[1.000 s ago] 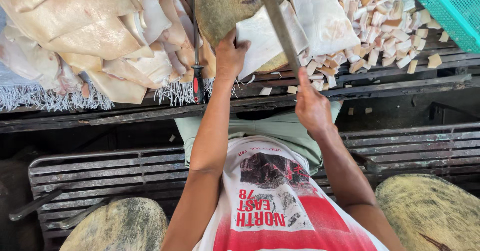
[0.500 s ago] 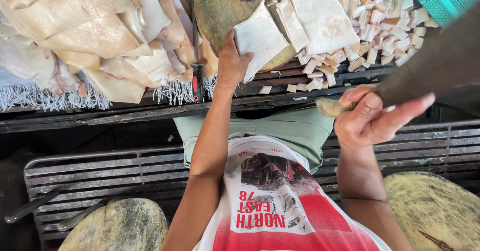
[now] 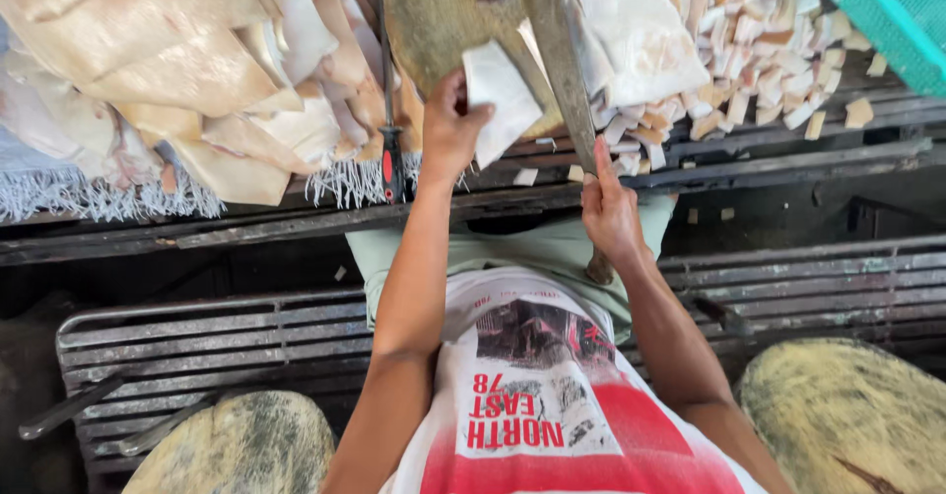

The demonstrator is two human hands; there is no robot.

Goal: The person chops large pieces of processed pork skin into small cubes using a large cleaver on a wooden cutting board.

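My left hand (image 3: 451, 131) grips a flat white slab piece (image 3: 501, 98) and holds it on edge against a round wooden chopping block (image 3: 443, 16). My right hand (image 3: 611, 208) is closed on the handle of a long cleaver (image 3: 557, 61). The blade points away from me and lies just right of the white piece, over the block's edge. A heap of small cut pale chunks (image 3: 754, 56) lies to the right of the block.
Large pale slabs (image 3: 177, 80) are piled at the left on a fringed cloth. A red-handled tool (image 3: 389, 159) stands beside the block. A teal basket (image 3: 887, 11) is at the top right. Metal slatted racks (image 3: 197, 346) and two round wooden blocks (image 3: 246, 445) flank my lap.
My right hand lifted the cleaver up toward me, then brought it back down beside the white piece. My left hand kept the piece on the block.
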